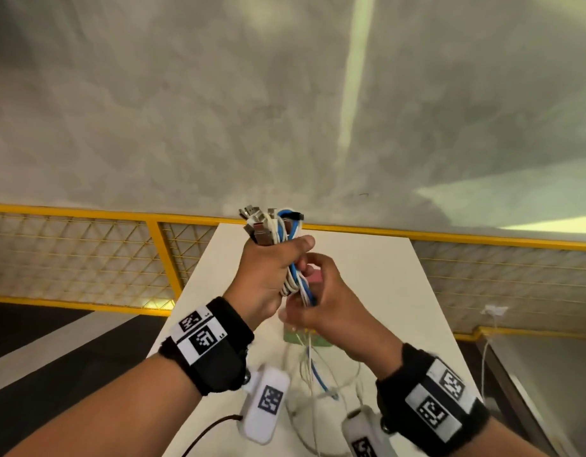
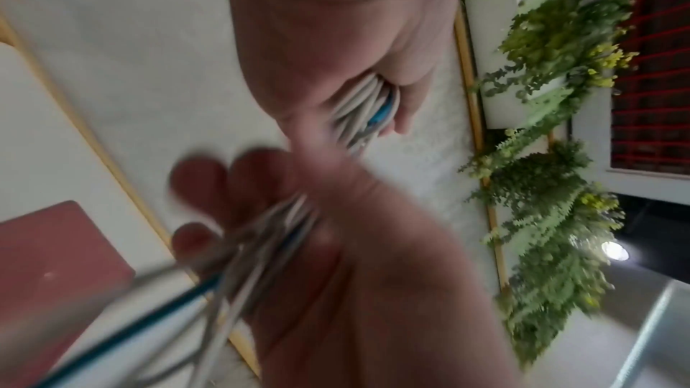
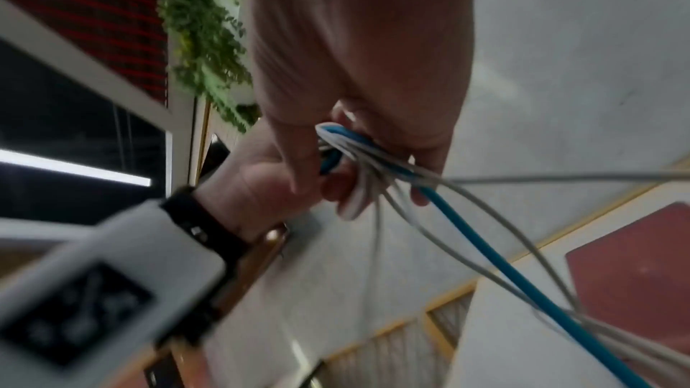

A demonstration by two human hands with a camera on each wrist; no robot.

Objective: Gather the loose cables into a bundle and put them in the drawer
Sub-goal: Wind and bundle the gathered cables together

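A bundle of white and blue cables (image 1: 285, 245) with metal plugs at its top is held up above the white table (image 1: 377, 278). My left hand (image 1: 281, 258) grips the folded bundle in its fist; the left wrist view shows the strands (image 2: 367, 108) between its curled fingers. Just below and to the right, my right hand (image 1: 309, 288) holds the trailing strands (image 3: 377, 164), fingers curled round them. The loose tails (image 1: 313, 371) hang down to the table top. No drawer is in view.
A green flat object (image 1: 318, 341) lies on the table under the hanging tails. A yellow mesh railing (image 1: 120, 255) runs behind the table. A white charger with its cord (image 1: 492, 311) hangs at the right. Green plants (image 2: 552, 158) line a wall.
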